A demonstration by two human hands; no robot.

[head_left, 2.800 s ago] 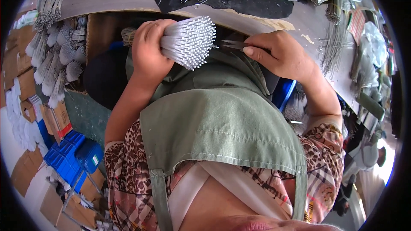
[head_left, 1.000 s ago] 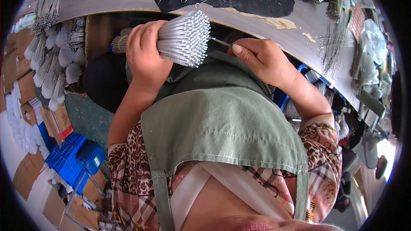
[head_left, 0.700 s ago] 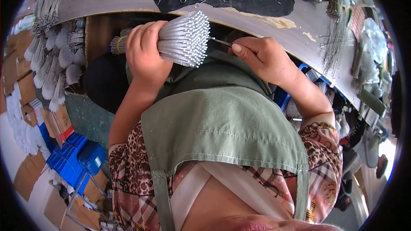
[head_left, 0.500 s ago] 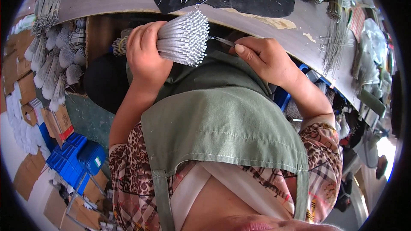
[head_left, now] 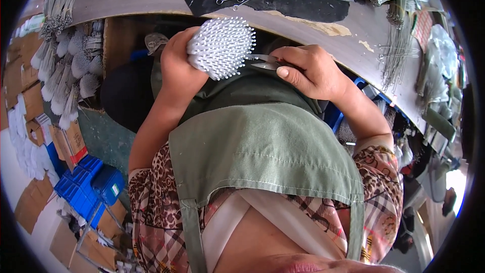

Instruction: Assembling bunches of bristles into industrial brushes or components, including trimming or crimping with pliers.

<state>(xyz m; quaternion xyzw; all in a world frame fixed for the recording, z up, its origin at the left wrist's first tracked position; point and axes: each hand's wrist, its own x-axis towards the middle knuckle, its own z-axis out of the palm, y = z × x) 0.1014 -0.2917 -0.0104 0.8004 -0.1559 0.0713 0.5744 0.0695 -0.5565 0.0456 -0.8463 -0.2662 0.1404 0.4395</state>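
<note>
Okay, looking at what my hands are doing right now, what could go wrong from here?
Two possible risks. The two-pronged metal tool in your right hand has its tips apart and close to the bundle of thin brushes, so they might snag or nick one. Your left hand alone seems to support that bundle, so some brushes could slip if it loosens.

The left hand (head_left: pixel 178 59) has turned the bundle of thin wire brushes (head_left: pixel 221 48), so their tips face the camera more. The tweezers' (head_left: pixel 266 65) points have spread apart.
</note>
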